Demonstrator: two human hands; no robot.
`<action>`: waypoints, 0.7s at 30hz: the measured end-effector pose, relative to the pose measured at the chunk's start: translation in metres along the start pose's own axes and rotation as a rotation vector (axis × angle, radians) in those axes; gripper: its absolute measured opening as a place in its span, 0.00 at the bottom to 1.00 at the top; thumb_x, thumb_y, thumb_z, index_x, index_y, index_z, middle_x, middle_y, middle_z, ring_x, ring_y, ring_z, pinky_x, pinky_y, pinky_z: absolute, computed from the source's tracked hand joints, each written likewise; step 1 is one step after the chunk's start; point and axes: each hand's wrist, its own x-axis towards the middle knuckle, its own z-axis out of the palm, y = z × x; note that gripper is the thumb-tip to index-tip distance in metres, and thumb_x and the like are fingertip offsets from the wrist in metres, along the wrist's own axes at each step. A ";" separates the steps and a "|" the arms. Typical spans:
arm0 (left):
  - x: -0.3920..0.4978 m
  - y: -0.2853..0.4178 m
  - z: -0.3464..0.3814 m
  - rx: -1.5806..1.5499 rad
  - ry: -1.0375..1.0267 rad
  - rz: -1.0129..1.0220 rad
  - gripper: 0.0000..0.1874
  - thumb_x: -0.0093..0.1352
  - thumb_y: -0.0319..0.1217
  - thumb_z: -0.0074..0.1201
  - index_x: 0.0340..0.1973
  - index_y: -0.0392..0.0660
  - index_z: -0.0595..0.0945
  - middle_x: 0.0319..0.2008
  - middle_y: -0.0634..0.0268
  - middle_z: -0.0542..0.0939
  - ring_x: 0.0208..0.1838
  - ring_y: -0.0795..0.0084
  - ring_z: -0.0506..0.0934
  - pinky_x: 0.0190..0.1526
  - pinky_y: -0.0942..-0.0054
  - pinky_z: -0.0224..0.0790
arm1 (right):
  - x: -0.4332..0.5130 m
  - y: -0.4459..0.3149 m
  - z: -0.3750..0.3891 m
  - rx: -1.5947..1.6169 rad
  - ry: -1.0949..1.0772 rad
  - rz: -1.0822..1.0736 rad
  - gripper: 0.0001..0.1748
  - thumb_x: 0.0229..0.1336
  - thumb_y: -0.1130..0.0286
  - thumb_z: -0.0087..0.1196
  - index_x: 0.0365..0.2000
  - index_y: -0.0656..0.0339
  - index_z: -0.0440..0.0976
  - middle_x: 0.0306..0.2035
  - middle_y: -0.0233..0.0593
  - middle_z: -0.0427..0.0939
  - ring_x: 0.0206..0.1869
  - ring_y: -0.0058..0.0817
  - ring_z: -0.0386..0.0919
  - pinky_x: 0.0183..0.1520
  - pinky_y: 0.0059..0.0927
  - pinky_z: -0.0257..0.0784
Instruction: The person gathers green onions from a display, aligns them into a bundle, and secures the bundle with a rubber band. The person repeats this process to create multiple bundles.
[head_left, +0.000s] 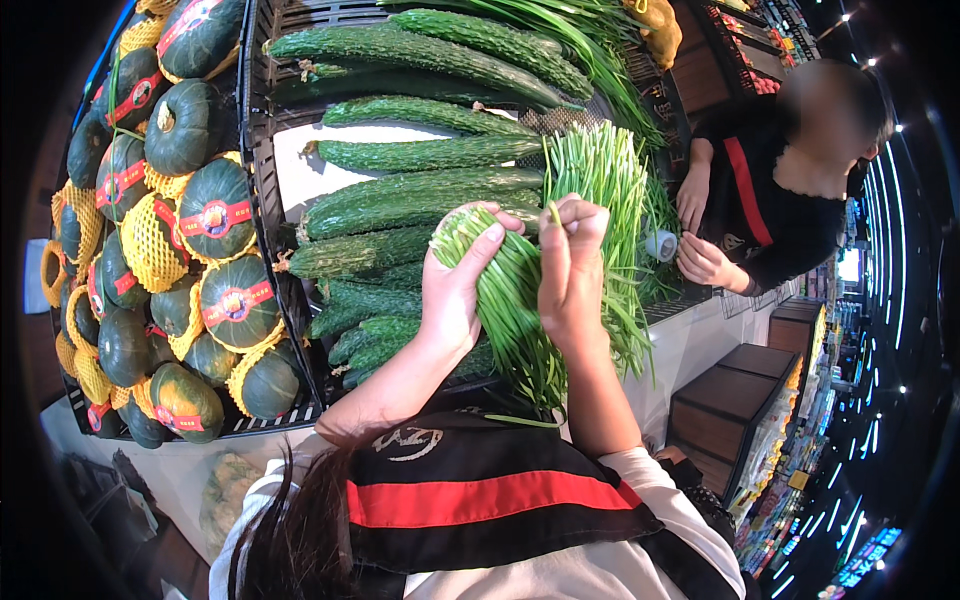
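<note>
A bundle of green garlic chives (514, 307) is gripped in my left hand (452, 289), its pale cut ends pointing up and left and its leaves hanging toward my apron. Beside it, my right hand (574, 274) is closed, with a yellowish stalk (554, 213) pinched at the thumb and finger. Behind that hand lies a larger heap of chives (604, 180), cut ends facing away from me. Bumpy green cucumbers (427, 154) lie under and to the left of my hands, partly hidden by them.
Dark green pumpkins (215, 214), some in yellow foam nets, fill a black crate at left. A co-worker (780, 172) stands at right, hands near a tape roll (661, 245). More long leafy greens (600, 52) lie at the back. Wooden display boxes (727, 390) stand at lower right.
</note>
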 end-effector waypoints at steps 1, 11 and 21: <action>-0.001 0.001 0.000 -0.001 0.009 -0.008 0.12 0.72 0.24 0.56 0.51 0.39 0.76 0.42 0.63 0.84 0.49 0.72 0.80 0.56 0.70 0.72 | 0.001 0.001 0.003 -0.004 0.013 -0.111 0.11 0.66 0.80 0.49 0.44 0.66 0.59 0.34 0.48 0.70 0.29 0.40 0.70 0.33 0.37 0.68; 0.000 0.000 0.000 -0.012 -0.013 0.025 0.12 0.73 0.23 0.55 0.51 0.39 0.76 0.42 0.64 0.83 0.48 0.73 0.80 0.56 0.72 0.72 | -0.002 0.010 0.006 0.163 0.011 -0.022 0.09 0.66 0.76 0.50 0.43 0.63 0.64 0.40 0.45 0.68 0.38 0.38 0.68 0.44 0.34 0.66; -0.001 0.000 -0.002 0.003 0.106 -0.034 0.15 0.71 0.21 0.58 0.52 0.39 0.77 0.45 0.65 0.82 0.47 0.76 0.79 0.51 0.75 0.74 | 0.002 0.014 0.001 -0.157 -0.050 -0.160 0.08 0.54 0.79 0.61 0.36 0.61 0.75 0.34 0.43 0.71 0.39 0.41 0.71 0.40 0.40 0.68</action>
